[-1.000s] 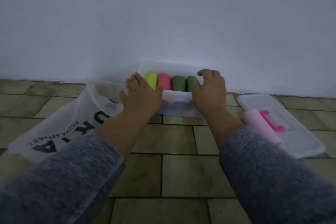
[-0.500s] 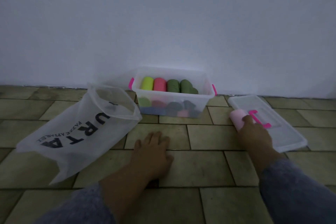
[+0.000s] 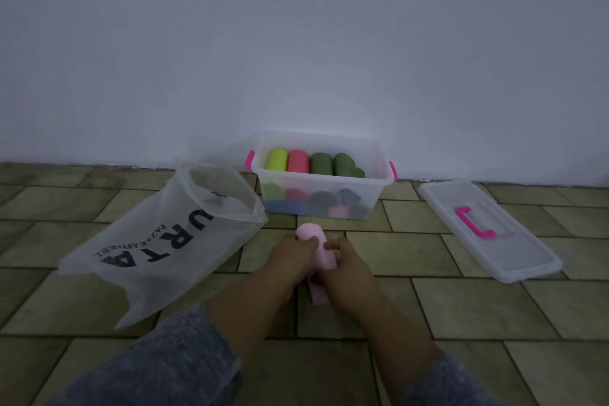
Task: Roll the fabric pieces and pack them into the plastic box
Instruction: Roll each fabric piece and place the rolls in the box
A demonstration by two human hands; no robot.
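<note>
A light pink fabric roll (image 3: pixel 315 242) lies on the tiled floor just in front of the clear plastic box (image 3: pixel 379 189). My left hand (image 3: pixel 291 257) grips its left side and my right hand (image 3: pixel 347 269) grips its right side, fingers curled over the top. The box stands against the wall with pink side latches. Its top layer holds a yellow roll (image 3: pixel 276 159), a red roll (image 3: pixel 299 160) and two green rolls (image 3: pixel 333 164). Darker rolls show through the front wall below.
The box's clear lid (image 3: pixel 514 242) with a pink handle (image 3: pixel 474 223) lies on the floor to the right. A translucent plastic bag (image 3: pixel 158 241) with black lettering lies open at the left. A white wall rises behind the box.
My right hand brought the pink roll from beside the lid to the middle of the floor. My left hand rose off the tiles and took hold of the roll too.
</note>
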